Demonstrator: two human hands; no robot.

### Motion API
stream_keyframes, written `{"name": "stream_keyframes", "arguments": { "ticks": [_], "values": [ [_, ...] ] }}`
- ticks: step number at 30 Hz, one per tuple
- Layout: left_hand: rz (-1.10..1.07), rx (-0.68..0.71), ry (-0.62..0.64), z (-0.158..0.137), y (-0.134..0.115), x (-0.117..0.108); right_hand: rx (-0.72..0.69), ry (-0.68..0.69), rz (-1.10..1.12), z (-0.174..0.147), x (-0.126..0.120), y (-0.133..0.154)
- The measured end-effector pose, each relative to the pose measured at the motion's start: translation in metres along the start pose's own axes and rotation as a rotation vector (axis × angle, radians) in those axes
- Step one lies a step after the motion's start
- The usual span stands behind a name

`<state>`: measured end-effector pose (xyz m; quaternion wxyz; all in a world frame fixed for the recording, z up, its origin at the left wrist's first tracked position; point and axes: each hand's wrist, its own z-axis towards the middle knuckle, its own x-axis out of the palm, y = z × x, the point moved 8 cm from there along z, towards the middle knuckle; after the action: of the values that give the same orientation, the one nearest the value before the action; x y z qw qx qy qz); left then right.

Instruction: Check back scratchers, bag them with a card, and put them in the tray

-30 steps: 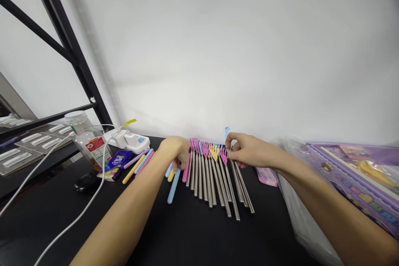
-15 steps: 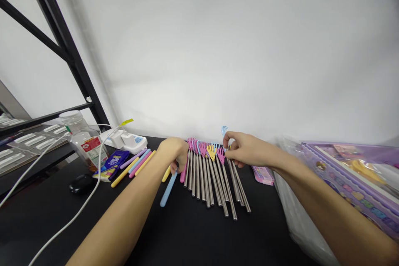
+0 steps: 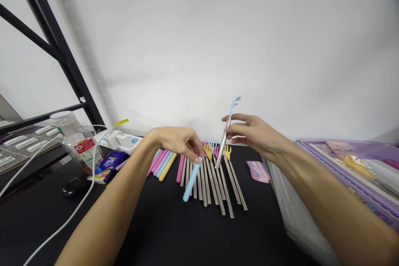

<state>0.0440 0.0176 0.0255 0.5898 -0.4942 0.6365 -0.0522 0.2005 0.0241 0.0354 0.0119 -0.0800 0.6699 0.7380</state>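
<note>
Head view: a light-blue handle sits near the centre, slanting from one o'clock down to seven, its upper end pinched between the left hand's thumb and bent fingers. Between one and two o'clock from it, the right hand grips a metal rod between thumb and fingers, the hand otherwise loosely curled. That rod tilts, its blue claw head pointing to one o'clock and its bare end to seven, well apart from the handle.

Behind both lies a fanned row of steel rods, with yellow claws among their heads; whether the held pieces touch the row is hard to tell from this angle. At ten o'clock from the blue handle lie a pink handle and, past it, a cluster of coloured handles. Farther out, a power strip sits at ten; a snack packet, a clear jar and a black mouse lie around nine. Towards three are a pink packet and a purple box.
</note>
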Motion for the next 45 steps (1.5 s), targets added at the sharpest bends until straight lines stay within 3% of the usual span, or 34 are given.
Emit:
{"name": "stream_keyframes", "arguments": {
  "ticks": [3,8,17,25,29,38,45],
  "values": [
    [-0.052,0.116,-0.013,0.008,-0.01,0.004,-0.114,-0.018,0.029,-0.003,-0.006,0.012],
    [-0.088,0.17,-0.057,0.015,-0.015,0.005,-0.29,-0.137,0.086,-0.008,-0.022,0.029],
    [-0.083,0.15,-0.132,0.013,-0.018,0.001,-0.366,-0.098,-0.034,-0.017,-0.018,0.046],
    [0.019,0.135,-0.266,0.01,-0.025,-0.006,-0.3,-0.109,0.017,-0.018,-0.039,0.044],
    [-0.042,0.193,-0.285,0.011,-0.026,-0.007,-0.281,-0.129,0.032,-0.016,-0.048,0.039],
    [-0.164,0.293,-0.527,0.011,-0.024,-0.022,-0.268,-0.131,0.12,-0.014,-0.062,0.027],
    [-0.238,0.389,-0.616,0.013,-0.034,-0.023,-0.226,-0.098,0.211,-0.012,-0.061,0.025]
  ]
}}
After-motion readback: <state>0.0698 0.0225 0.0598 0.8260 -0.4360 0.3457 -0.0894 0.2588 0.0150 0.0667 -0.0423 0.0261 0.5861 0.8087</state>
